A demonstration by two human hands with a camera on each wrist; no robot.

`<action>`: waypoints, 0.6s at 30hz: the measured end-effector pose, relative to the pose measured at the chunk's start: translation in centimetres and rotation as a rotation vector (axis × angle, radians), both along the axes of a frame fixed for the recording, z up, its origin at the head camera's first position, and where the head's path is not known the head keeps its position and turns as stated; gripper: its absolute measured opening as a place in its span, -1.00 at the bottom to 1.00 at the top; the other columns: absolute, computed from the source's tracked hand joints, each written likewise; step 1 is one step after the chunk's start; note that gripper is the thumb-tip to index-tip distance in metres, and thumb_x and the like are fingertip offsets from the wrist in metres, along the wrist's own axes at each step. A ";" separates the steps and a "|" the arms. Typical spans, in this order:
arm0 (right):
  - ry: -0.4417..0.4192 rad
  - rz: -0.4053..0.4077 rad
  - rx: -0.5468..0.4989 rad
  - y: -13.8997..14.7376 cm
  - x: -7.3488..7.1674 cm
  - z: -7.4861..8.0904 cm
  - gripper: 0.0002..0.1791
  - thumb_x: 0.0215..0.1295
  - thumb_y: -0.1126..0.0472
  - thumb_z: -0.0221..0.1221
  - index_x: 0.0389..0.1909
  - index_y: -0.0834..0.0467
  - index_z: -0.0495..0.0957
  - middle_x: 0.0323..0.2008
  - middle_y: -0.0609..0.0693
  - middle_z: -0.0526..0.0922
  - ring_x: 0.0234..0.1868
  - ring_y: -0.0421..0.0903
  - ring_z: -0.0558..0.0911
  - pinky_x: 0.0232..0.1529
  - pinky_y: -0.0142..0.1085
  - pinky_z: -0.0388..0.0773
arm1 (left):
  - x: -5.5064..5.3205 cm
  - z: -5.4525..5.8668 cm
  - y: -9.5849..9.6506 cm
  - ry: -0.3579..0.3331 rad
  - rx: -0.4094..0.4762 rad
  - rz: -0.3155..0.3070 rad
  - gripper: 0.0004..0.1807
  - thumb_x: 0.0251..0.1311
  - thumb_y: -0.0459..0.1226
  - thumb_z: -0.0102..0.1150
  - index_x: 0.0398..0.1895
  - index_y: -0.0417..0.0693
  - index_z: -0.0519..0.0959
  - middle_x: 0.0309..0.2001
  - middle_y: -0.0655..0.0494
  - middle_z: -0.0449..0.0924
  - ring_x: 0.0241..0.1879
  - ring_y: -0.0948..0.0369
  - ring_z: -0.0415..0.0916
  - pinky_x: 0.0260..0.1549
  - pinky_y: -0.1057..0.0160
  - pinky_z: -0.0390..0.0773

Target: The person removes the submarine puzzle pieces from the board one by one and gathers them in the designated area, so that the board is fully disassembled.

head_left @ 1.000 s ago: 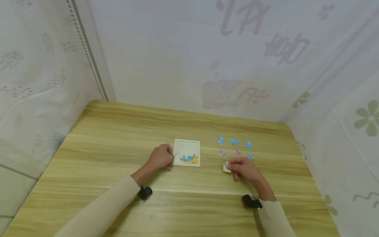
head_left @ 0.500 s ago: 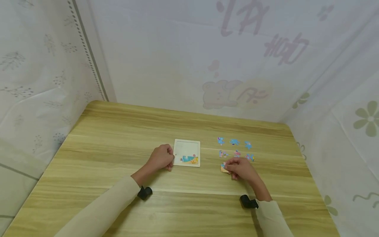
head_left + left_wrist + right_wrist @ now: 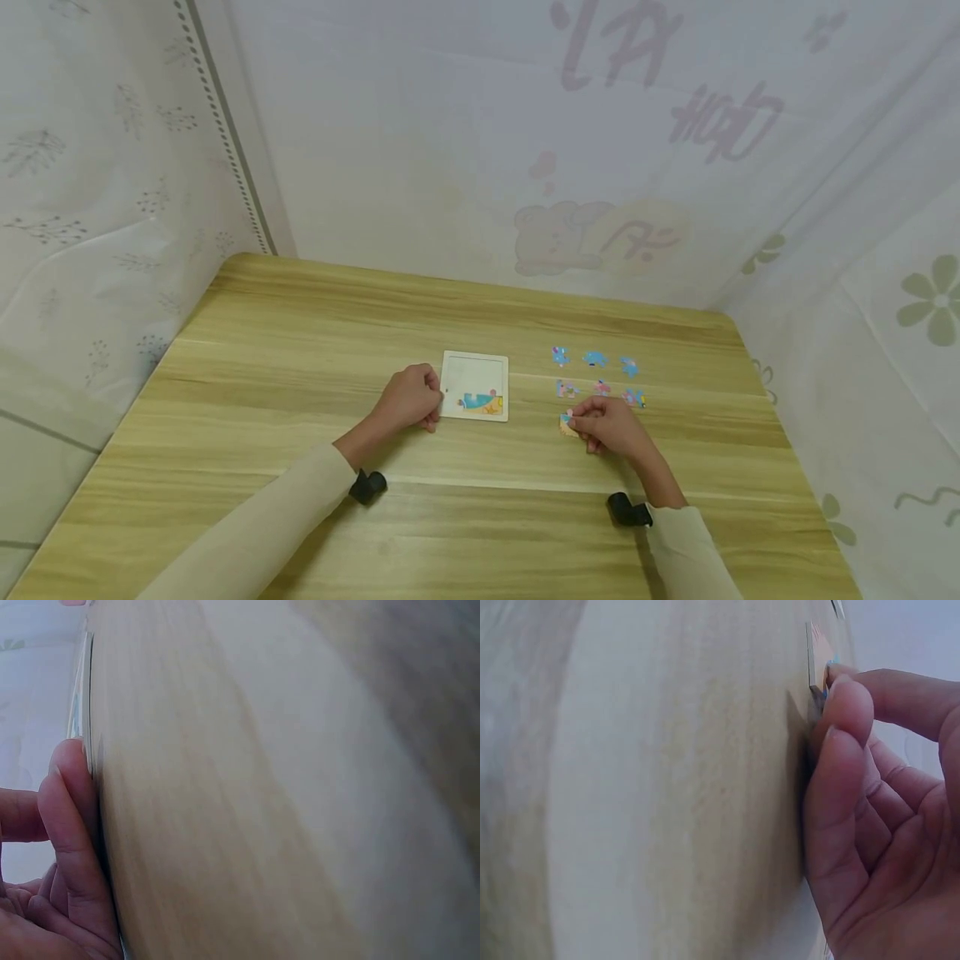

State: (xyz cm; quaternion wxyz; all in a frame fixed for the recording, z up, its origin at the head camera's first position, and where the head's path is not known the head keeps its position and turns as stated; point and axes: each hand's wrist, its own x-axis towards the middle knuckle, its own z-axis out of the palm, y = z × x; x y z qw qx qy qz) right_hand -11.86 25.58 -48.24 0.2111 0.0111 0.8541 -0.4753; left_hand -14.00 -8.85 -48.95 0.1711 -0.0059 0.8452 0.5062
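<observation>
A square white puzzle tray (image 3: 474, 372) lies flat on the table, with joined teal and sand-coloured puzzle pieces (image 3: 482, 403) in its near right part. My left hand (image 3: 407, 397) holds the tray's left edge, fingers curled low against the tabletop. In the left wrist view the fingertips meet the thin tray edge (image 3: 85, 712). To the right of the tray, my right hand (image 3: 612, 425) pinches a sand-and-blue puzzle piece (image 3: 566, 422) by its right side. Up close in the right wrist view, that piece (image 3: 818, 658) is partly hidden by the fingers.
Several loose blue and pink puzzle pieces (image 3: 594, 359) lie in two rows beyond my right hand. The wood-grain table (image 3: 330, 333) ends at a pale printed cloth (image 3: 390, 167) behind and at both sides. A black wrist camera (image 3: 628, 510) sits on each wrist.
My right hand has shifted slightly left and turned with the puzzle piece, mostly in the first half second. The left hand and the tray have stayed in place.
</observation>
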 end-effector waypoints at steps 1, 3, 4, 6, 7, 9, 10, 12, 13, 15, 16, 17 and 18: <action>0.002 -0.001 0.001 0.2 -0.1 -0.4 -0.77 0.27 0.27 0.25 -0.18 0.38 0.54 -0.62 0.08 0.55 -0.71 -0.15 0.50 -0.67 -0.36 0.54 | 0.0 0.0 0.0 -0.001 -0.003 -0.001 -0.97 0.14 -0.43 0.03 -0.43 -0.22 0.46 -0.69 0.00 0.57 -0.77 0.18 0.54 -0.74 0.34 0.58; 0.007 0.001 0.002 0.4 -0.2 -0.9 -0.74 0.27 0.24 0.27 -0.16 0.36 0.53 -0.62 0.05 0.55 -0.71 -0.17 0.50 -0.67 -0.38 0.53 | 0.0 0.0 0.0 -0.001 -0.004 0.000 -0.96 0.14 -0.42 0.02 -0.42 -0.22 0.46 -0.69 0.00 0.57 -0.77 0.18 0.54 -0.74 0.34 0.58; 0.008 0.001 0.000 0.4 -0.3 -1.0 -0.74 0.26 0.23 0.27 -0.16 0.34 0.53 -0.62 0.04 0.55 -0.71 -0.18 0.50 -0.66 -0.39 0.53 | 0.0 0.1 -0.1 -0.002 -0.004 0.000 -0.96 0.15 -0.42 0.02 -0.42 -0.22 0.46 -0.69 0.00 0.57 -0.77 0.18 0.54 -0.74 0.34 0.58; 0.024 0.001 0.001 0.5 -0.4 -1.1 -0.72 0.25 0.21 0.28 -0.15 0.33 0.54 -0.62 0.03 0.55 -0.71 -0.18 0.51 -0.65 -0.39 0.54 | 0.0 0.1 -0.1 -0.002 -0.004 0.002 -0.97 0.15 -0.42 0.03 -0.42 -0.22 0.46 -0.69 0.01 0.57 -0.77 0.19 0.54 -0.73 0.33 0.59; 0.031 -0.003 -0.002 0.6 -0.5 -1.1 -0.72 0.25 0.20 0.29 -0.16 0.32 0.54 -0.62 0.03 0.55 -0.71 -0.18 0.51 -0.65 -0.38 0.55 | 0.0 0.1 -0.1 -0.003 -0.004 0.002 -0.97 0.15 -0.42 0.03 -0.41 -0.23 0.46 -0.69 0.01 0.57 -0.77 0.19 0.54 -0.73 0.33 0.59; 0.045 -0.017 -0.002 0.6 -0.7 -1.1 -0.73 0.24 0.19 0.29 -0.16 0.30 0.56 -0.63 0.03 0.55 -0.72 -0.17 0.51 -0.66 -0.36 0.57 | 0.0 0.1 0.0 -0.003 -0.002 0.002 -0.97 0.14 -0.42 0.03 -0.41 -0.24 0.46 -0.68 0.00 0.57 -0.77 0.18 0.54 -0.73 0.33 0.59; 0.049 -0.024 -0.008 0.7 -0.8 -1.0 -0.73 0.24 0.20 0.29 -0.16 0.30 0.56 -0.63 0.04 0.55 -0.72 -0.16 0.51 -0.66 -0.35 0.57 | 0.0 0.0 0.0 -0.004 -0.002 0.001 -0.97 0.14 -0.42 0.04 -0.40 -0.24 0.46 -0.68 0.00 0.57 -0.77 0.19 0.54 -0.73 0.33 0.59; 0.058 -0.026 -0.015 0.6 -1.2 -0.8 -0.73 0.25 0.20 0.28 -0.15 0.30 0.56 -0.64 0.06 0.55 -0.72 -0.14 0.52 -0.66 -0.34 0.57 | 0.0 0.0 0.0 -0.006 -0.004 0.000 -0.96 0.14 -0.41 0.03 -0.40 -0.25 0.46 -0.68 0.01 0.57 -0.77 0.18 0.54 -0.74 0.34 0.58; 0.059 -0.025 -0.017 0.6 -1.4 -0.6 -0.74 0.27 0.20 0.27 -0.14 0.29 0.56 -0.65 0.07 0.55 -0.72 -0.13 0.52 -0.66 -0.34 0.57 | 0.0 0.0 0.0 -0.007 -0.005 0.000 -0.96 0.14 -0.41 0.03 -0.40 -0.25 0.46 -0.68 0.00 0.57 -0.78 0.18 0.54 -0.74 0.34 0.58; 0.069 -0.011 -0.021 0.3 -1.8 -0.2 -0.73 0.30 0.18 0.24 -0.11 0.30 0.56 -0.65 0.08 0.55 -0.72 -0.13 0.52 -0.66 -0.33 0.58 | 0.0 -0.1 0.0 -0.008 -0.009 -0.001 -0.96 0.14 -0.41 0.03 -0.40 -0.24 0.46 -0.69 0.01 0.57 -0.78 0.19 0.54 -0.74 0.35 0.57; 0.076 0.003 -0.023 0.1 -2.0 0.0 -0.72 0.31 0.18 0.22 -0.09 0.30 0.56 -0.64 0.09 0.56 -0.71 -0.12 0.53 -0.65 -0.32 0.58 | 0.0 -0.1 0.0 -0.006 -0.009 0.000 -0.97 0.13 -0.42 0.04 -0.40 -0.25 0.46 -0.68 0.01 0.57 -0.78 0.19 0.54 -0.74 0.35 0.57; 0.086 0.016 -0.019 -0.2 -2.3 0.2 -0.71 0.32 0.17 0.22 -0.08 0.29 0.57 -0.64 0.09 0.56 -0.71 -0.12 0.54 -0.64 -0.31 0.59 | 0.0 -0.1 0.0 -0.006 -0.008 0.000 -0.96 0.14 -0.42 0.04 -0.40 -0.25 0.46 -0.68 0.00 0.57 -0.78 0.18 0.54 -0.74 0.34 0.57; 0.094 0.030 -0.020 -0.4 -2.5 0.5 -0.71 0.34 0.17 0.20 -0.06 0.29 0.57 -0.64 0.11 0.57 -0.70 -0.10 0.55 -0.64 -0.28 0.60 | 0.1 -0.1 0.0 -0.007 -0.007 0.001 -0.97 0.13 -0.42 0.04 -0.40 -0.25 0.46 -0.68 0.00 0.57 -0.78 0.18 0.54 -0.74 0.34 0.57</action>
